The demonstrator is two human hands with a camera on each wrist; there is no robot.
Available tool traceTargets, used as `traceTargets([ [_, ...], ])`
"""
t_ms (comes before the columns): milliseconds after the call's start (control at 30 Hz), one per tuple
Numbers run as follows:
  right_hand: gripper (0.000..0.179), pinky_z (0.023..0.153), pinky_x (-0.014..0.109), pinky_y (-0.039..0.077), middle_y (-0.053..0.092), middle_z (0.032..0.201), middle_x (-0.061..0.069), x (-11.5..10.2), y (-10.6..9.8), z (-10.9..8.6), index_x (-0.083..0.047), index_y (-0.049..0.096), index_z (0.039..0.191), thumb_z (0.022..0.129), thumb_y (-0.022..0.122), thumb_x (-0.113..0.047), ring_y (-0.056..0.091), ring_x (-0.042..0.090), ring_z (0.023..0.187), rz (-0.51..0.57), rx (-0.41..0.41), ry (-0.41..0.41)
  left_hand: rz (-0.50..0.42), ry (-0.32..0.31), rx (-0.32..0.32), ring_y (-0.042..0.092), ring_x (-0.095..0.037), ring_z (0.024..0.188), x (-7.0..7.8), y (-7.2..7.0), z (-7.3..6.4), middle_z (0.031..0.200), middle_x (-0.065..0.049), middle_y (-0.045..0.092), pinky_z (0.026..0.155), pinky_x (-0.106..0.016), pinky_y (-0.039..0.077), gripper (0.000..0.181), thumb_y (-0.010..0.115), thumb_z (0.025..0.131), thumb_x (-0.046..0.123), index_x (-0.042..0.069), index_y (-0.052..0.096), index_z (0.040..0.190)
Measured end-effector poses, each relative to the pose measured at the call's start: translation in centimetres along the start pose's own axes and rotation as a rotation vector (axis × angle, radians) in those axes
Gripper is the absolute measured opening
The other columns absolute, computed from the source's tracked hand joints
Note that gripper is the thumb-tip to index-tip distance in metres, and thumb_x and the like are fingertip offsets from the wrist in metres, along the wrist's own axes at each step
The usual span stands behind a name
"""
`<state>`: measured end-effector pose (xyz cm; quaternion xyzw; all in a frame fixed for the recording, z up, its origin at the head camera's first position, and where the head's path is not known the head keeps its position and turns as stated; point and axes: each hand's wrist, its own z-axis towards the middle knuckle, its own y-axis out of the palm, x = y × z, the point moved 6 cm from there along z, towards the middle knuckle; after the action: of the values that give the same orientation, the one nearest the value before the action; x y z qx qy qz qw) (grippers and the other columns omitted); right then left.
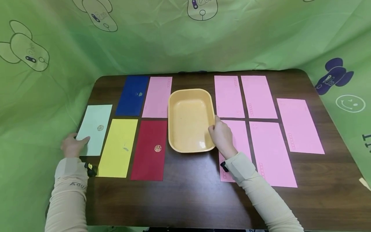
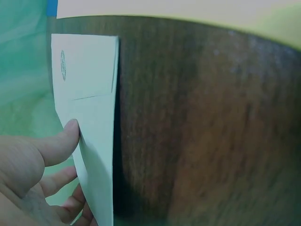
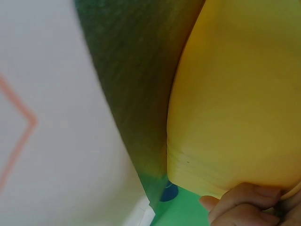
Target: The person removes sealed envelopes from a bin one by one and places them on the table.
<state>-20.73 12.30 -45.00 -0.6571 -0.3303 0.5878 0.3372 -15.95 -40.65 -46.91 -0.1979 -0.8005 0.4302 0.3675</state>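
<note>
At the table's left edge, my left hand (image 1: 72,145) pinches the side of a pale mint envelope (image 1: 97,125). In the left wrist view the thumb (image 2: 70,136) lies along the envelope's upper face, while the other fingers reach behind its edge. My right hand (image 1: 222,135) grips the right rim of a light yellow plastic basin (image 1: 191,120), which has nothing in it. The right wrist view shows curled fingers (image 3: 244,202) at the rim, seen from below the basin's outer wall (image 3: 235,108).
Beside the mint envelope lie yellow (image 1: 118,148), blue (image 1: 131,96), red (image 1: 149,149) and pink (image 1: 157,98) envelopes. Several more pink envelopes (image 1: 272,154) are spread across the right half of the brown table (image 1: 188,199). A green printed cloth (image 1: 162,38) hangs around the table.
</note>
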Motion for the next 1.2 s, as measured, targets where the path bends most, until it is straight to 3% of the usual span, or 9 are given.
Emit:
traceTargets([
  [267,0.055,0.048,0.029,0.035,0.063,0.085,0.025,0.04,-0.14,-0.17,0.007,0.039,0.140,0.088,0.044,-0.008,0.045,0.023,0.055,0.021,-0.010,0.006,0.022,0.030,-0.003,0.016,-0.060,0.133,-0.06,0.27,0.24,0.145,-0.042,0.019,0.106,-0.063,0.022,0.069,0.047,0.096,0.031,-0.009,0.022,0.145],
  [500,0.052,0.053,0.040,0.046,0.065,0.106,0.031,0.01,-0.03,-0.26,0.006,0.039,0.141,0.092,0.044,-0.010,0.055,0.030,0.062,0.020,-0.011,0.001,0.033,0.040,-0.019,0.014,-0.061,0.133,-0.17,0.26,0.22,0.146,-0.042,0.016,0.107,-0.063,0.020,0.070,0.047,0.095,0.031,-0.009,0.020,0.146],
  [933,0.055,0.051,0.038,0.046,0.065,0.100,0.031,-0.14,-0.28,-0.49,0.006,0.033,0.144,0.093,0.044,-0.009,0.055,0.029,0.058,0.022,-0.002,-0.006,-0.040,0.052,0.000,0.017,-0.056,0.137,-0.36,0.02,0.11,0.149,-0.038,0.019,0.110,-0.059,0.021,0.068,0.051,0.094,0.029,-0.010,0.025,0.144],
  [1033,0.055,0.056,0.043,0.049,0.065,0.107,0.031,-0.04,-0.30,-0.54,0.005,0.033,0.145,0.095,0.044,-0.014,0.061,0.034,0.065,0.012,-0.009,-0.003,-0.083,0.051,0.025,0.024,-0.054,0.136,-0.45,-0.04,0.19,0.147,-0.037,0.026,0.110,-0.057,0.025,0.069,0.052,0.094,0.029,-0.010,0.027,0.144],
  [1200,0.060,0.076,0.052,0.051,0.059,0.124,0.029,0.40,-0.19,-0.51,0.003,0.031,0.146,0.100,0.042,-0.035,0.064,0.045,0.095,0.008,-0.052,0.042,-0.135,0.043,0.059,0.032,-0.051,0.131,-0.21,-0.03,0.04,0.143,-0.037,0.034,0.107,-0.055,0.031,0.069,0.053,0.093,0.029,-0.010,0.028,0.144],
])
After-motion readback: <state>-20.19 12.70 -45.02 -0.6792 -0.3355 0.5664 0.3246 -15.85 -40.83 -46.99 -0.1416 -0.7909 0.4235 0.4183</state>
